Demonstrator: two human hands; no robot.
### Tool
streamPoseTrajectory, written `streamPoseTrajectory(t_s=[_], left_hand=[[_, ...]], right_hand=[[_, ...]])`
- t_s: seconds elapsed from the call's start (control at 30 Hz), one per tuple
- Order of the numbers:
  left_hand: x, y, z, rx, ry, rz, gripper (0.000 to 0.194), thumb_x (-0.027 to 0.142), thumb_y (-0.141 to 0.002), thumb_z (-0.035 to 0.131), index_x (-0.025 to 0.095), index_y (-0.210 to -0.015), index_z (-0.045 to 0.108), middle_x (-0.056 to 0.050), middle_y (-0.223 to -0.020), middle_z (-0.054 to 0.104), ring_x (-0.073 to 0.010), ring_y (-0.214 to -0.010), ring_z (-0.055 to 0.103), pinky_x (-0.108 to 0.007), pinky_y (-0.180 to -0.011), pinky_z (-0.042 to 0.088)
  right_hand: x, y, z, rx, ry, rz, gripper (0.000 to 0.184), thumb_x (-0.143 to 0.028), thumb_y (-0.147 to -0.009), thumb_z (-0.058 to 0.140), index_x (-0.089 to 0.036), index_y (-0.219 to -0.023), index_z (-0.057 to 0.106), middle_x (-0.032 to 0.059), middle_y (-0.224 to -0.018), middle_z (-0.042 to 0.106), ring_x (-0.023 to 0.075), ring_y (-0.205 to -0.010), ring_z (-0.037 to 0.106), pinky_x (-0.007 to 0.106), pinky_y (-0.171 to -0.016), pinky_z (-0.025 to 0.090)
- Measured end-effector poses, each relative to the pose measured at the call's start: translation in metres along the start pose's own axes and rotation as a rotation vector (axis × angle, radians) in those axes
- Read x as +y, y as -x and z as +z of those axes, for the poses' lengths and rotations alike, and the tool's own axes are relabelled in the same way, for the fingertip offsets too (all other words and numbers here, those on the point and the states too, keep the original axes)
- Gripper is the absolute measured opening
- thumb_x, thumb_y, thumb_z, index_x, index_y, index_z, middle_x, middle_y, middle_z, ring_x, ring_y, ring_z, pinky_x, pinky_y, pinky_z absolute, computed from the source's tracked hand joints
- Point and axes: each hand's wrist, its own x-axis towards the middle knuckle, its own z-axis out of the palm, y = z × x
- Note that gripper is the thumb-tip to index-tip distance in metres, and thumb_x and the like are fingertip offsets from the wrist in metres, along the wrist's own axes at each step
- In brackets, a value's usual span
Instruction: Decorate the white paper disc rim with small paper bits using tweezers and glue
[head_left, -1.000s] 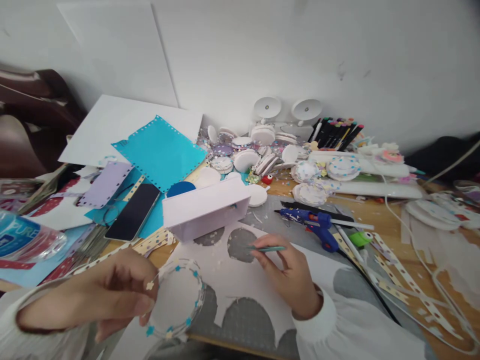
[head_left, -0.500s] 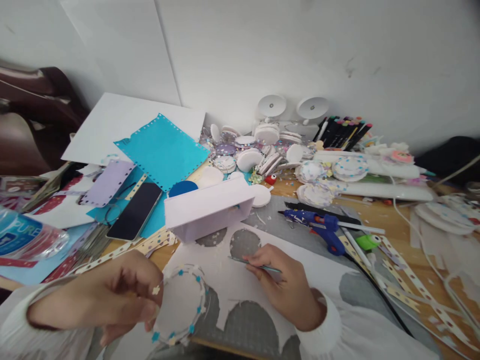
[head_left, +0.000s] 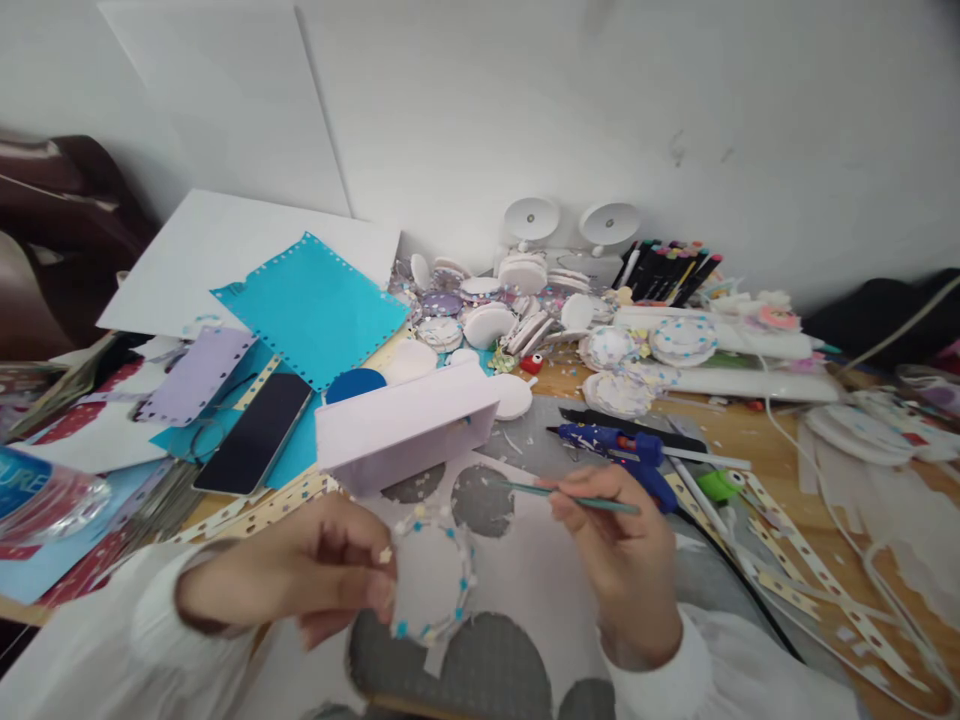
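Observation:
My left hand point(head_left: 330, 570) pinches the left edge of a round white disc point(head_left: 427, 580) whose rim carries small blue and pale yellow stars. It holds the disc up over a white sheet point(head_left: 547, 570) with round holes cut out of it. In my right hand point(head_left: 615, 550) is a thin teal pointed tool point(head_left: 592, 499), perhaps tweezers, gripped like a pen with its tip toward the left. That tip is apart from the disc, above one of the holes. Behind both hands stands an open pale lilac box point(head_left: 405, 420).
A blue glue gun point(head_left: 615, 440) lies right of the box, its cord running toward the front. Decorated discs point(head_left: 491, 325) are heaped at the back. On the left are a phone point(head_left: 255, 435), blue card point(head_left: 315, 310) and a water bottle point(head_left: 45, 495). Markers point(head_left: 671, 270) stand by the wall.
My left hand has moved right with the disc, toward the middle. My right hand has shifted slightly right and up, its tool turned more level. The camera view has shifted a little.

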Motion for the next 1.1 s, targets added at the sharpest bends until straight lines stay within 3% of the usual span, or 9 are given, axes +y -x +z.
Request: streamPoseTrajectory(t_s=[0.2,0.33,0.57,0.7,0.9,1.0,1.1], left_hand=[[-0.003,-0.057,-0.002,0.024,0.014,0.144,0.040,0.051,-0.079,0.064,0.011,-0.074,0.064,0.007,-0.038,0.043,-0.0036,-0.033,0.031,-0.016,-0.036,0.021],[-0.005,-0.072,-0.005,0.051,-0.017,0.148,0.041,0.051,-0.081,0.061,0.011,-0.075,0.062,0.007,-0.039,0.044,-0.0042,-0.034,0.032,-0.017,-0.037,0.022],[0.001,-0.066,-0.001,0.165,-0.200,0.038,0.040,0.049,-0.085,0.052,0.011,-0.079,0.063,0.007,-0.041,0.045,-0.0059,-0.036,0.033,-0.018,-0.039,0.022],[0.003,-0.061,0.002,0.223,-0.296,0.018,0.043,0.050,-0.087,0.047,0.012,-0.080,0.065,0.006,-0.042,0.046,-0.0079,-0.039,0.039,-0.019,-0.044,0.029],[-0.001,-0.043,0.009,0.489,-0.561,0.030,0.051,0.054,-0.088,0.042,0.015,-0.066,0.066,0.003,-0.045,0.044,-0.0095,-0.043,0.038,-0.022,-0.041,0.022],[0.002,-0.031,0.018,0.510,-0.609,0.043,0.053,0.054,-0.088,0.042,0.016,-0.062,0.068,0.000,-0.048,0.049,-0.0105,-0.047,0.041,-0.022,-0.044,0.024],[0.007,-0.023,0.030,0.426,-0.449,0.033,0.054,0.058,-0.087,0.042,0.016,-0.068,0.070,0.001,-0.044,0.046,-0.0101,-0.043,0.040,-0.021,-0.042,0.025]], right_hand=[[0.008,-0.009,-0.010,0.114,-0.081,0.113,0.011,-0.024,-0.083,0.066,-0.023,-0.079,0.056,-0.0035,-0.069,0.055,0.0111,-0.058,0.056,0.026,-0.056,0.049],[0.009,-0.009,-0.010,0.149,-0.100,0.155,0.014,-0.027,-0.081,0.068,-0.023,-0.079,0.055,-0.0030,-0.070,0.056,0.0106,-0.057,0.054,0.025,-0.055,0.047],[0.008,-0.005,-0.010,0.146,-0.105,0.189,0.014,-0.025,-0.079,0.070,-0.023,-0.079,0.056,-0.0016,-0.076,0.057,0.0103,-0.058,0.055,0.023,-0.053,0.047],[0.007,-0.005,-0.010,0.146,-0.081,0.190,0.014,-0.026,-0.079,0.070,-0.023,-0.079,0.057,-0.0010,-0.077,0.058,0.0103,-0.058,0.056,0.023,-0.053,0.049],[0.005,-0.005,-0.009,0.165,-0.049,0.149,0.011,-0.025,-0.079,0.070,-0.024,-0.078,0.059,-0.0008,-0.077,0.058,0.0121,-0.061,0.063,0.026,-0.059,0.055],[-0.003,-0.005,-0.009,0.143,0.003,0.062,0.009,-0.019,-0.080,0.067,-0.025,-0.079,0.061,0.0002,-0.078,0.060,0.0163,-0.072,0.067,0.030,-0.066,0.058],[-0.016,0.000,-0.010,0.078,0.135,-0.133,0.019,-0.010,-0.080,0.063,-0.028,-0.086,0.064,0.0016,-0.078,0.066,0.0186,-0.071,0.067,0.035,-0.064,0.058]])
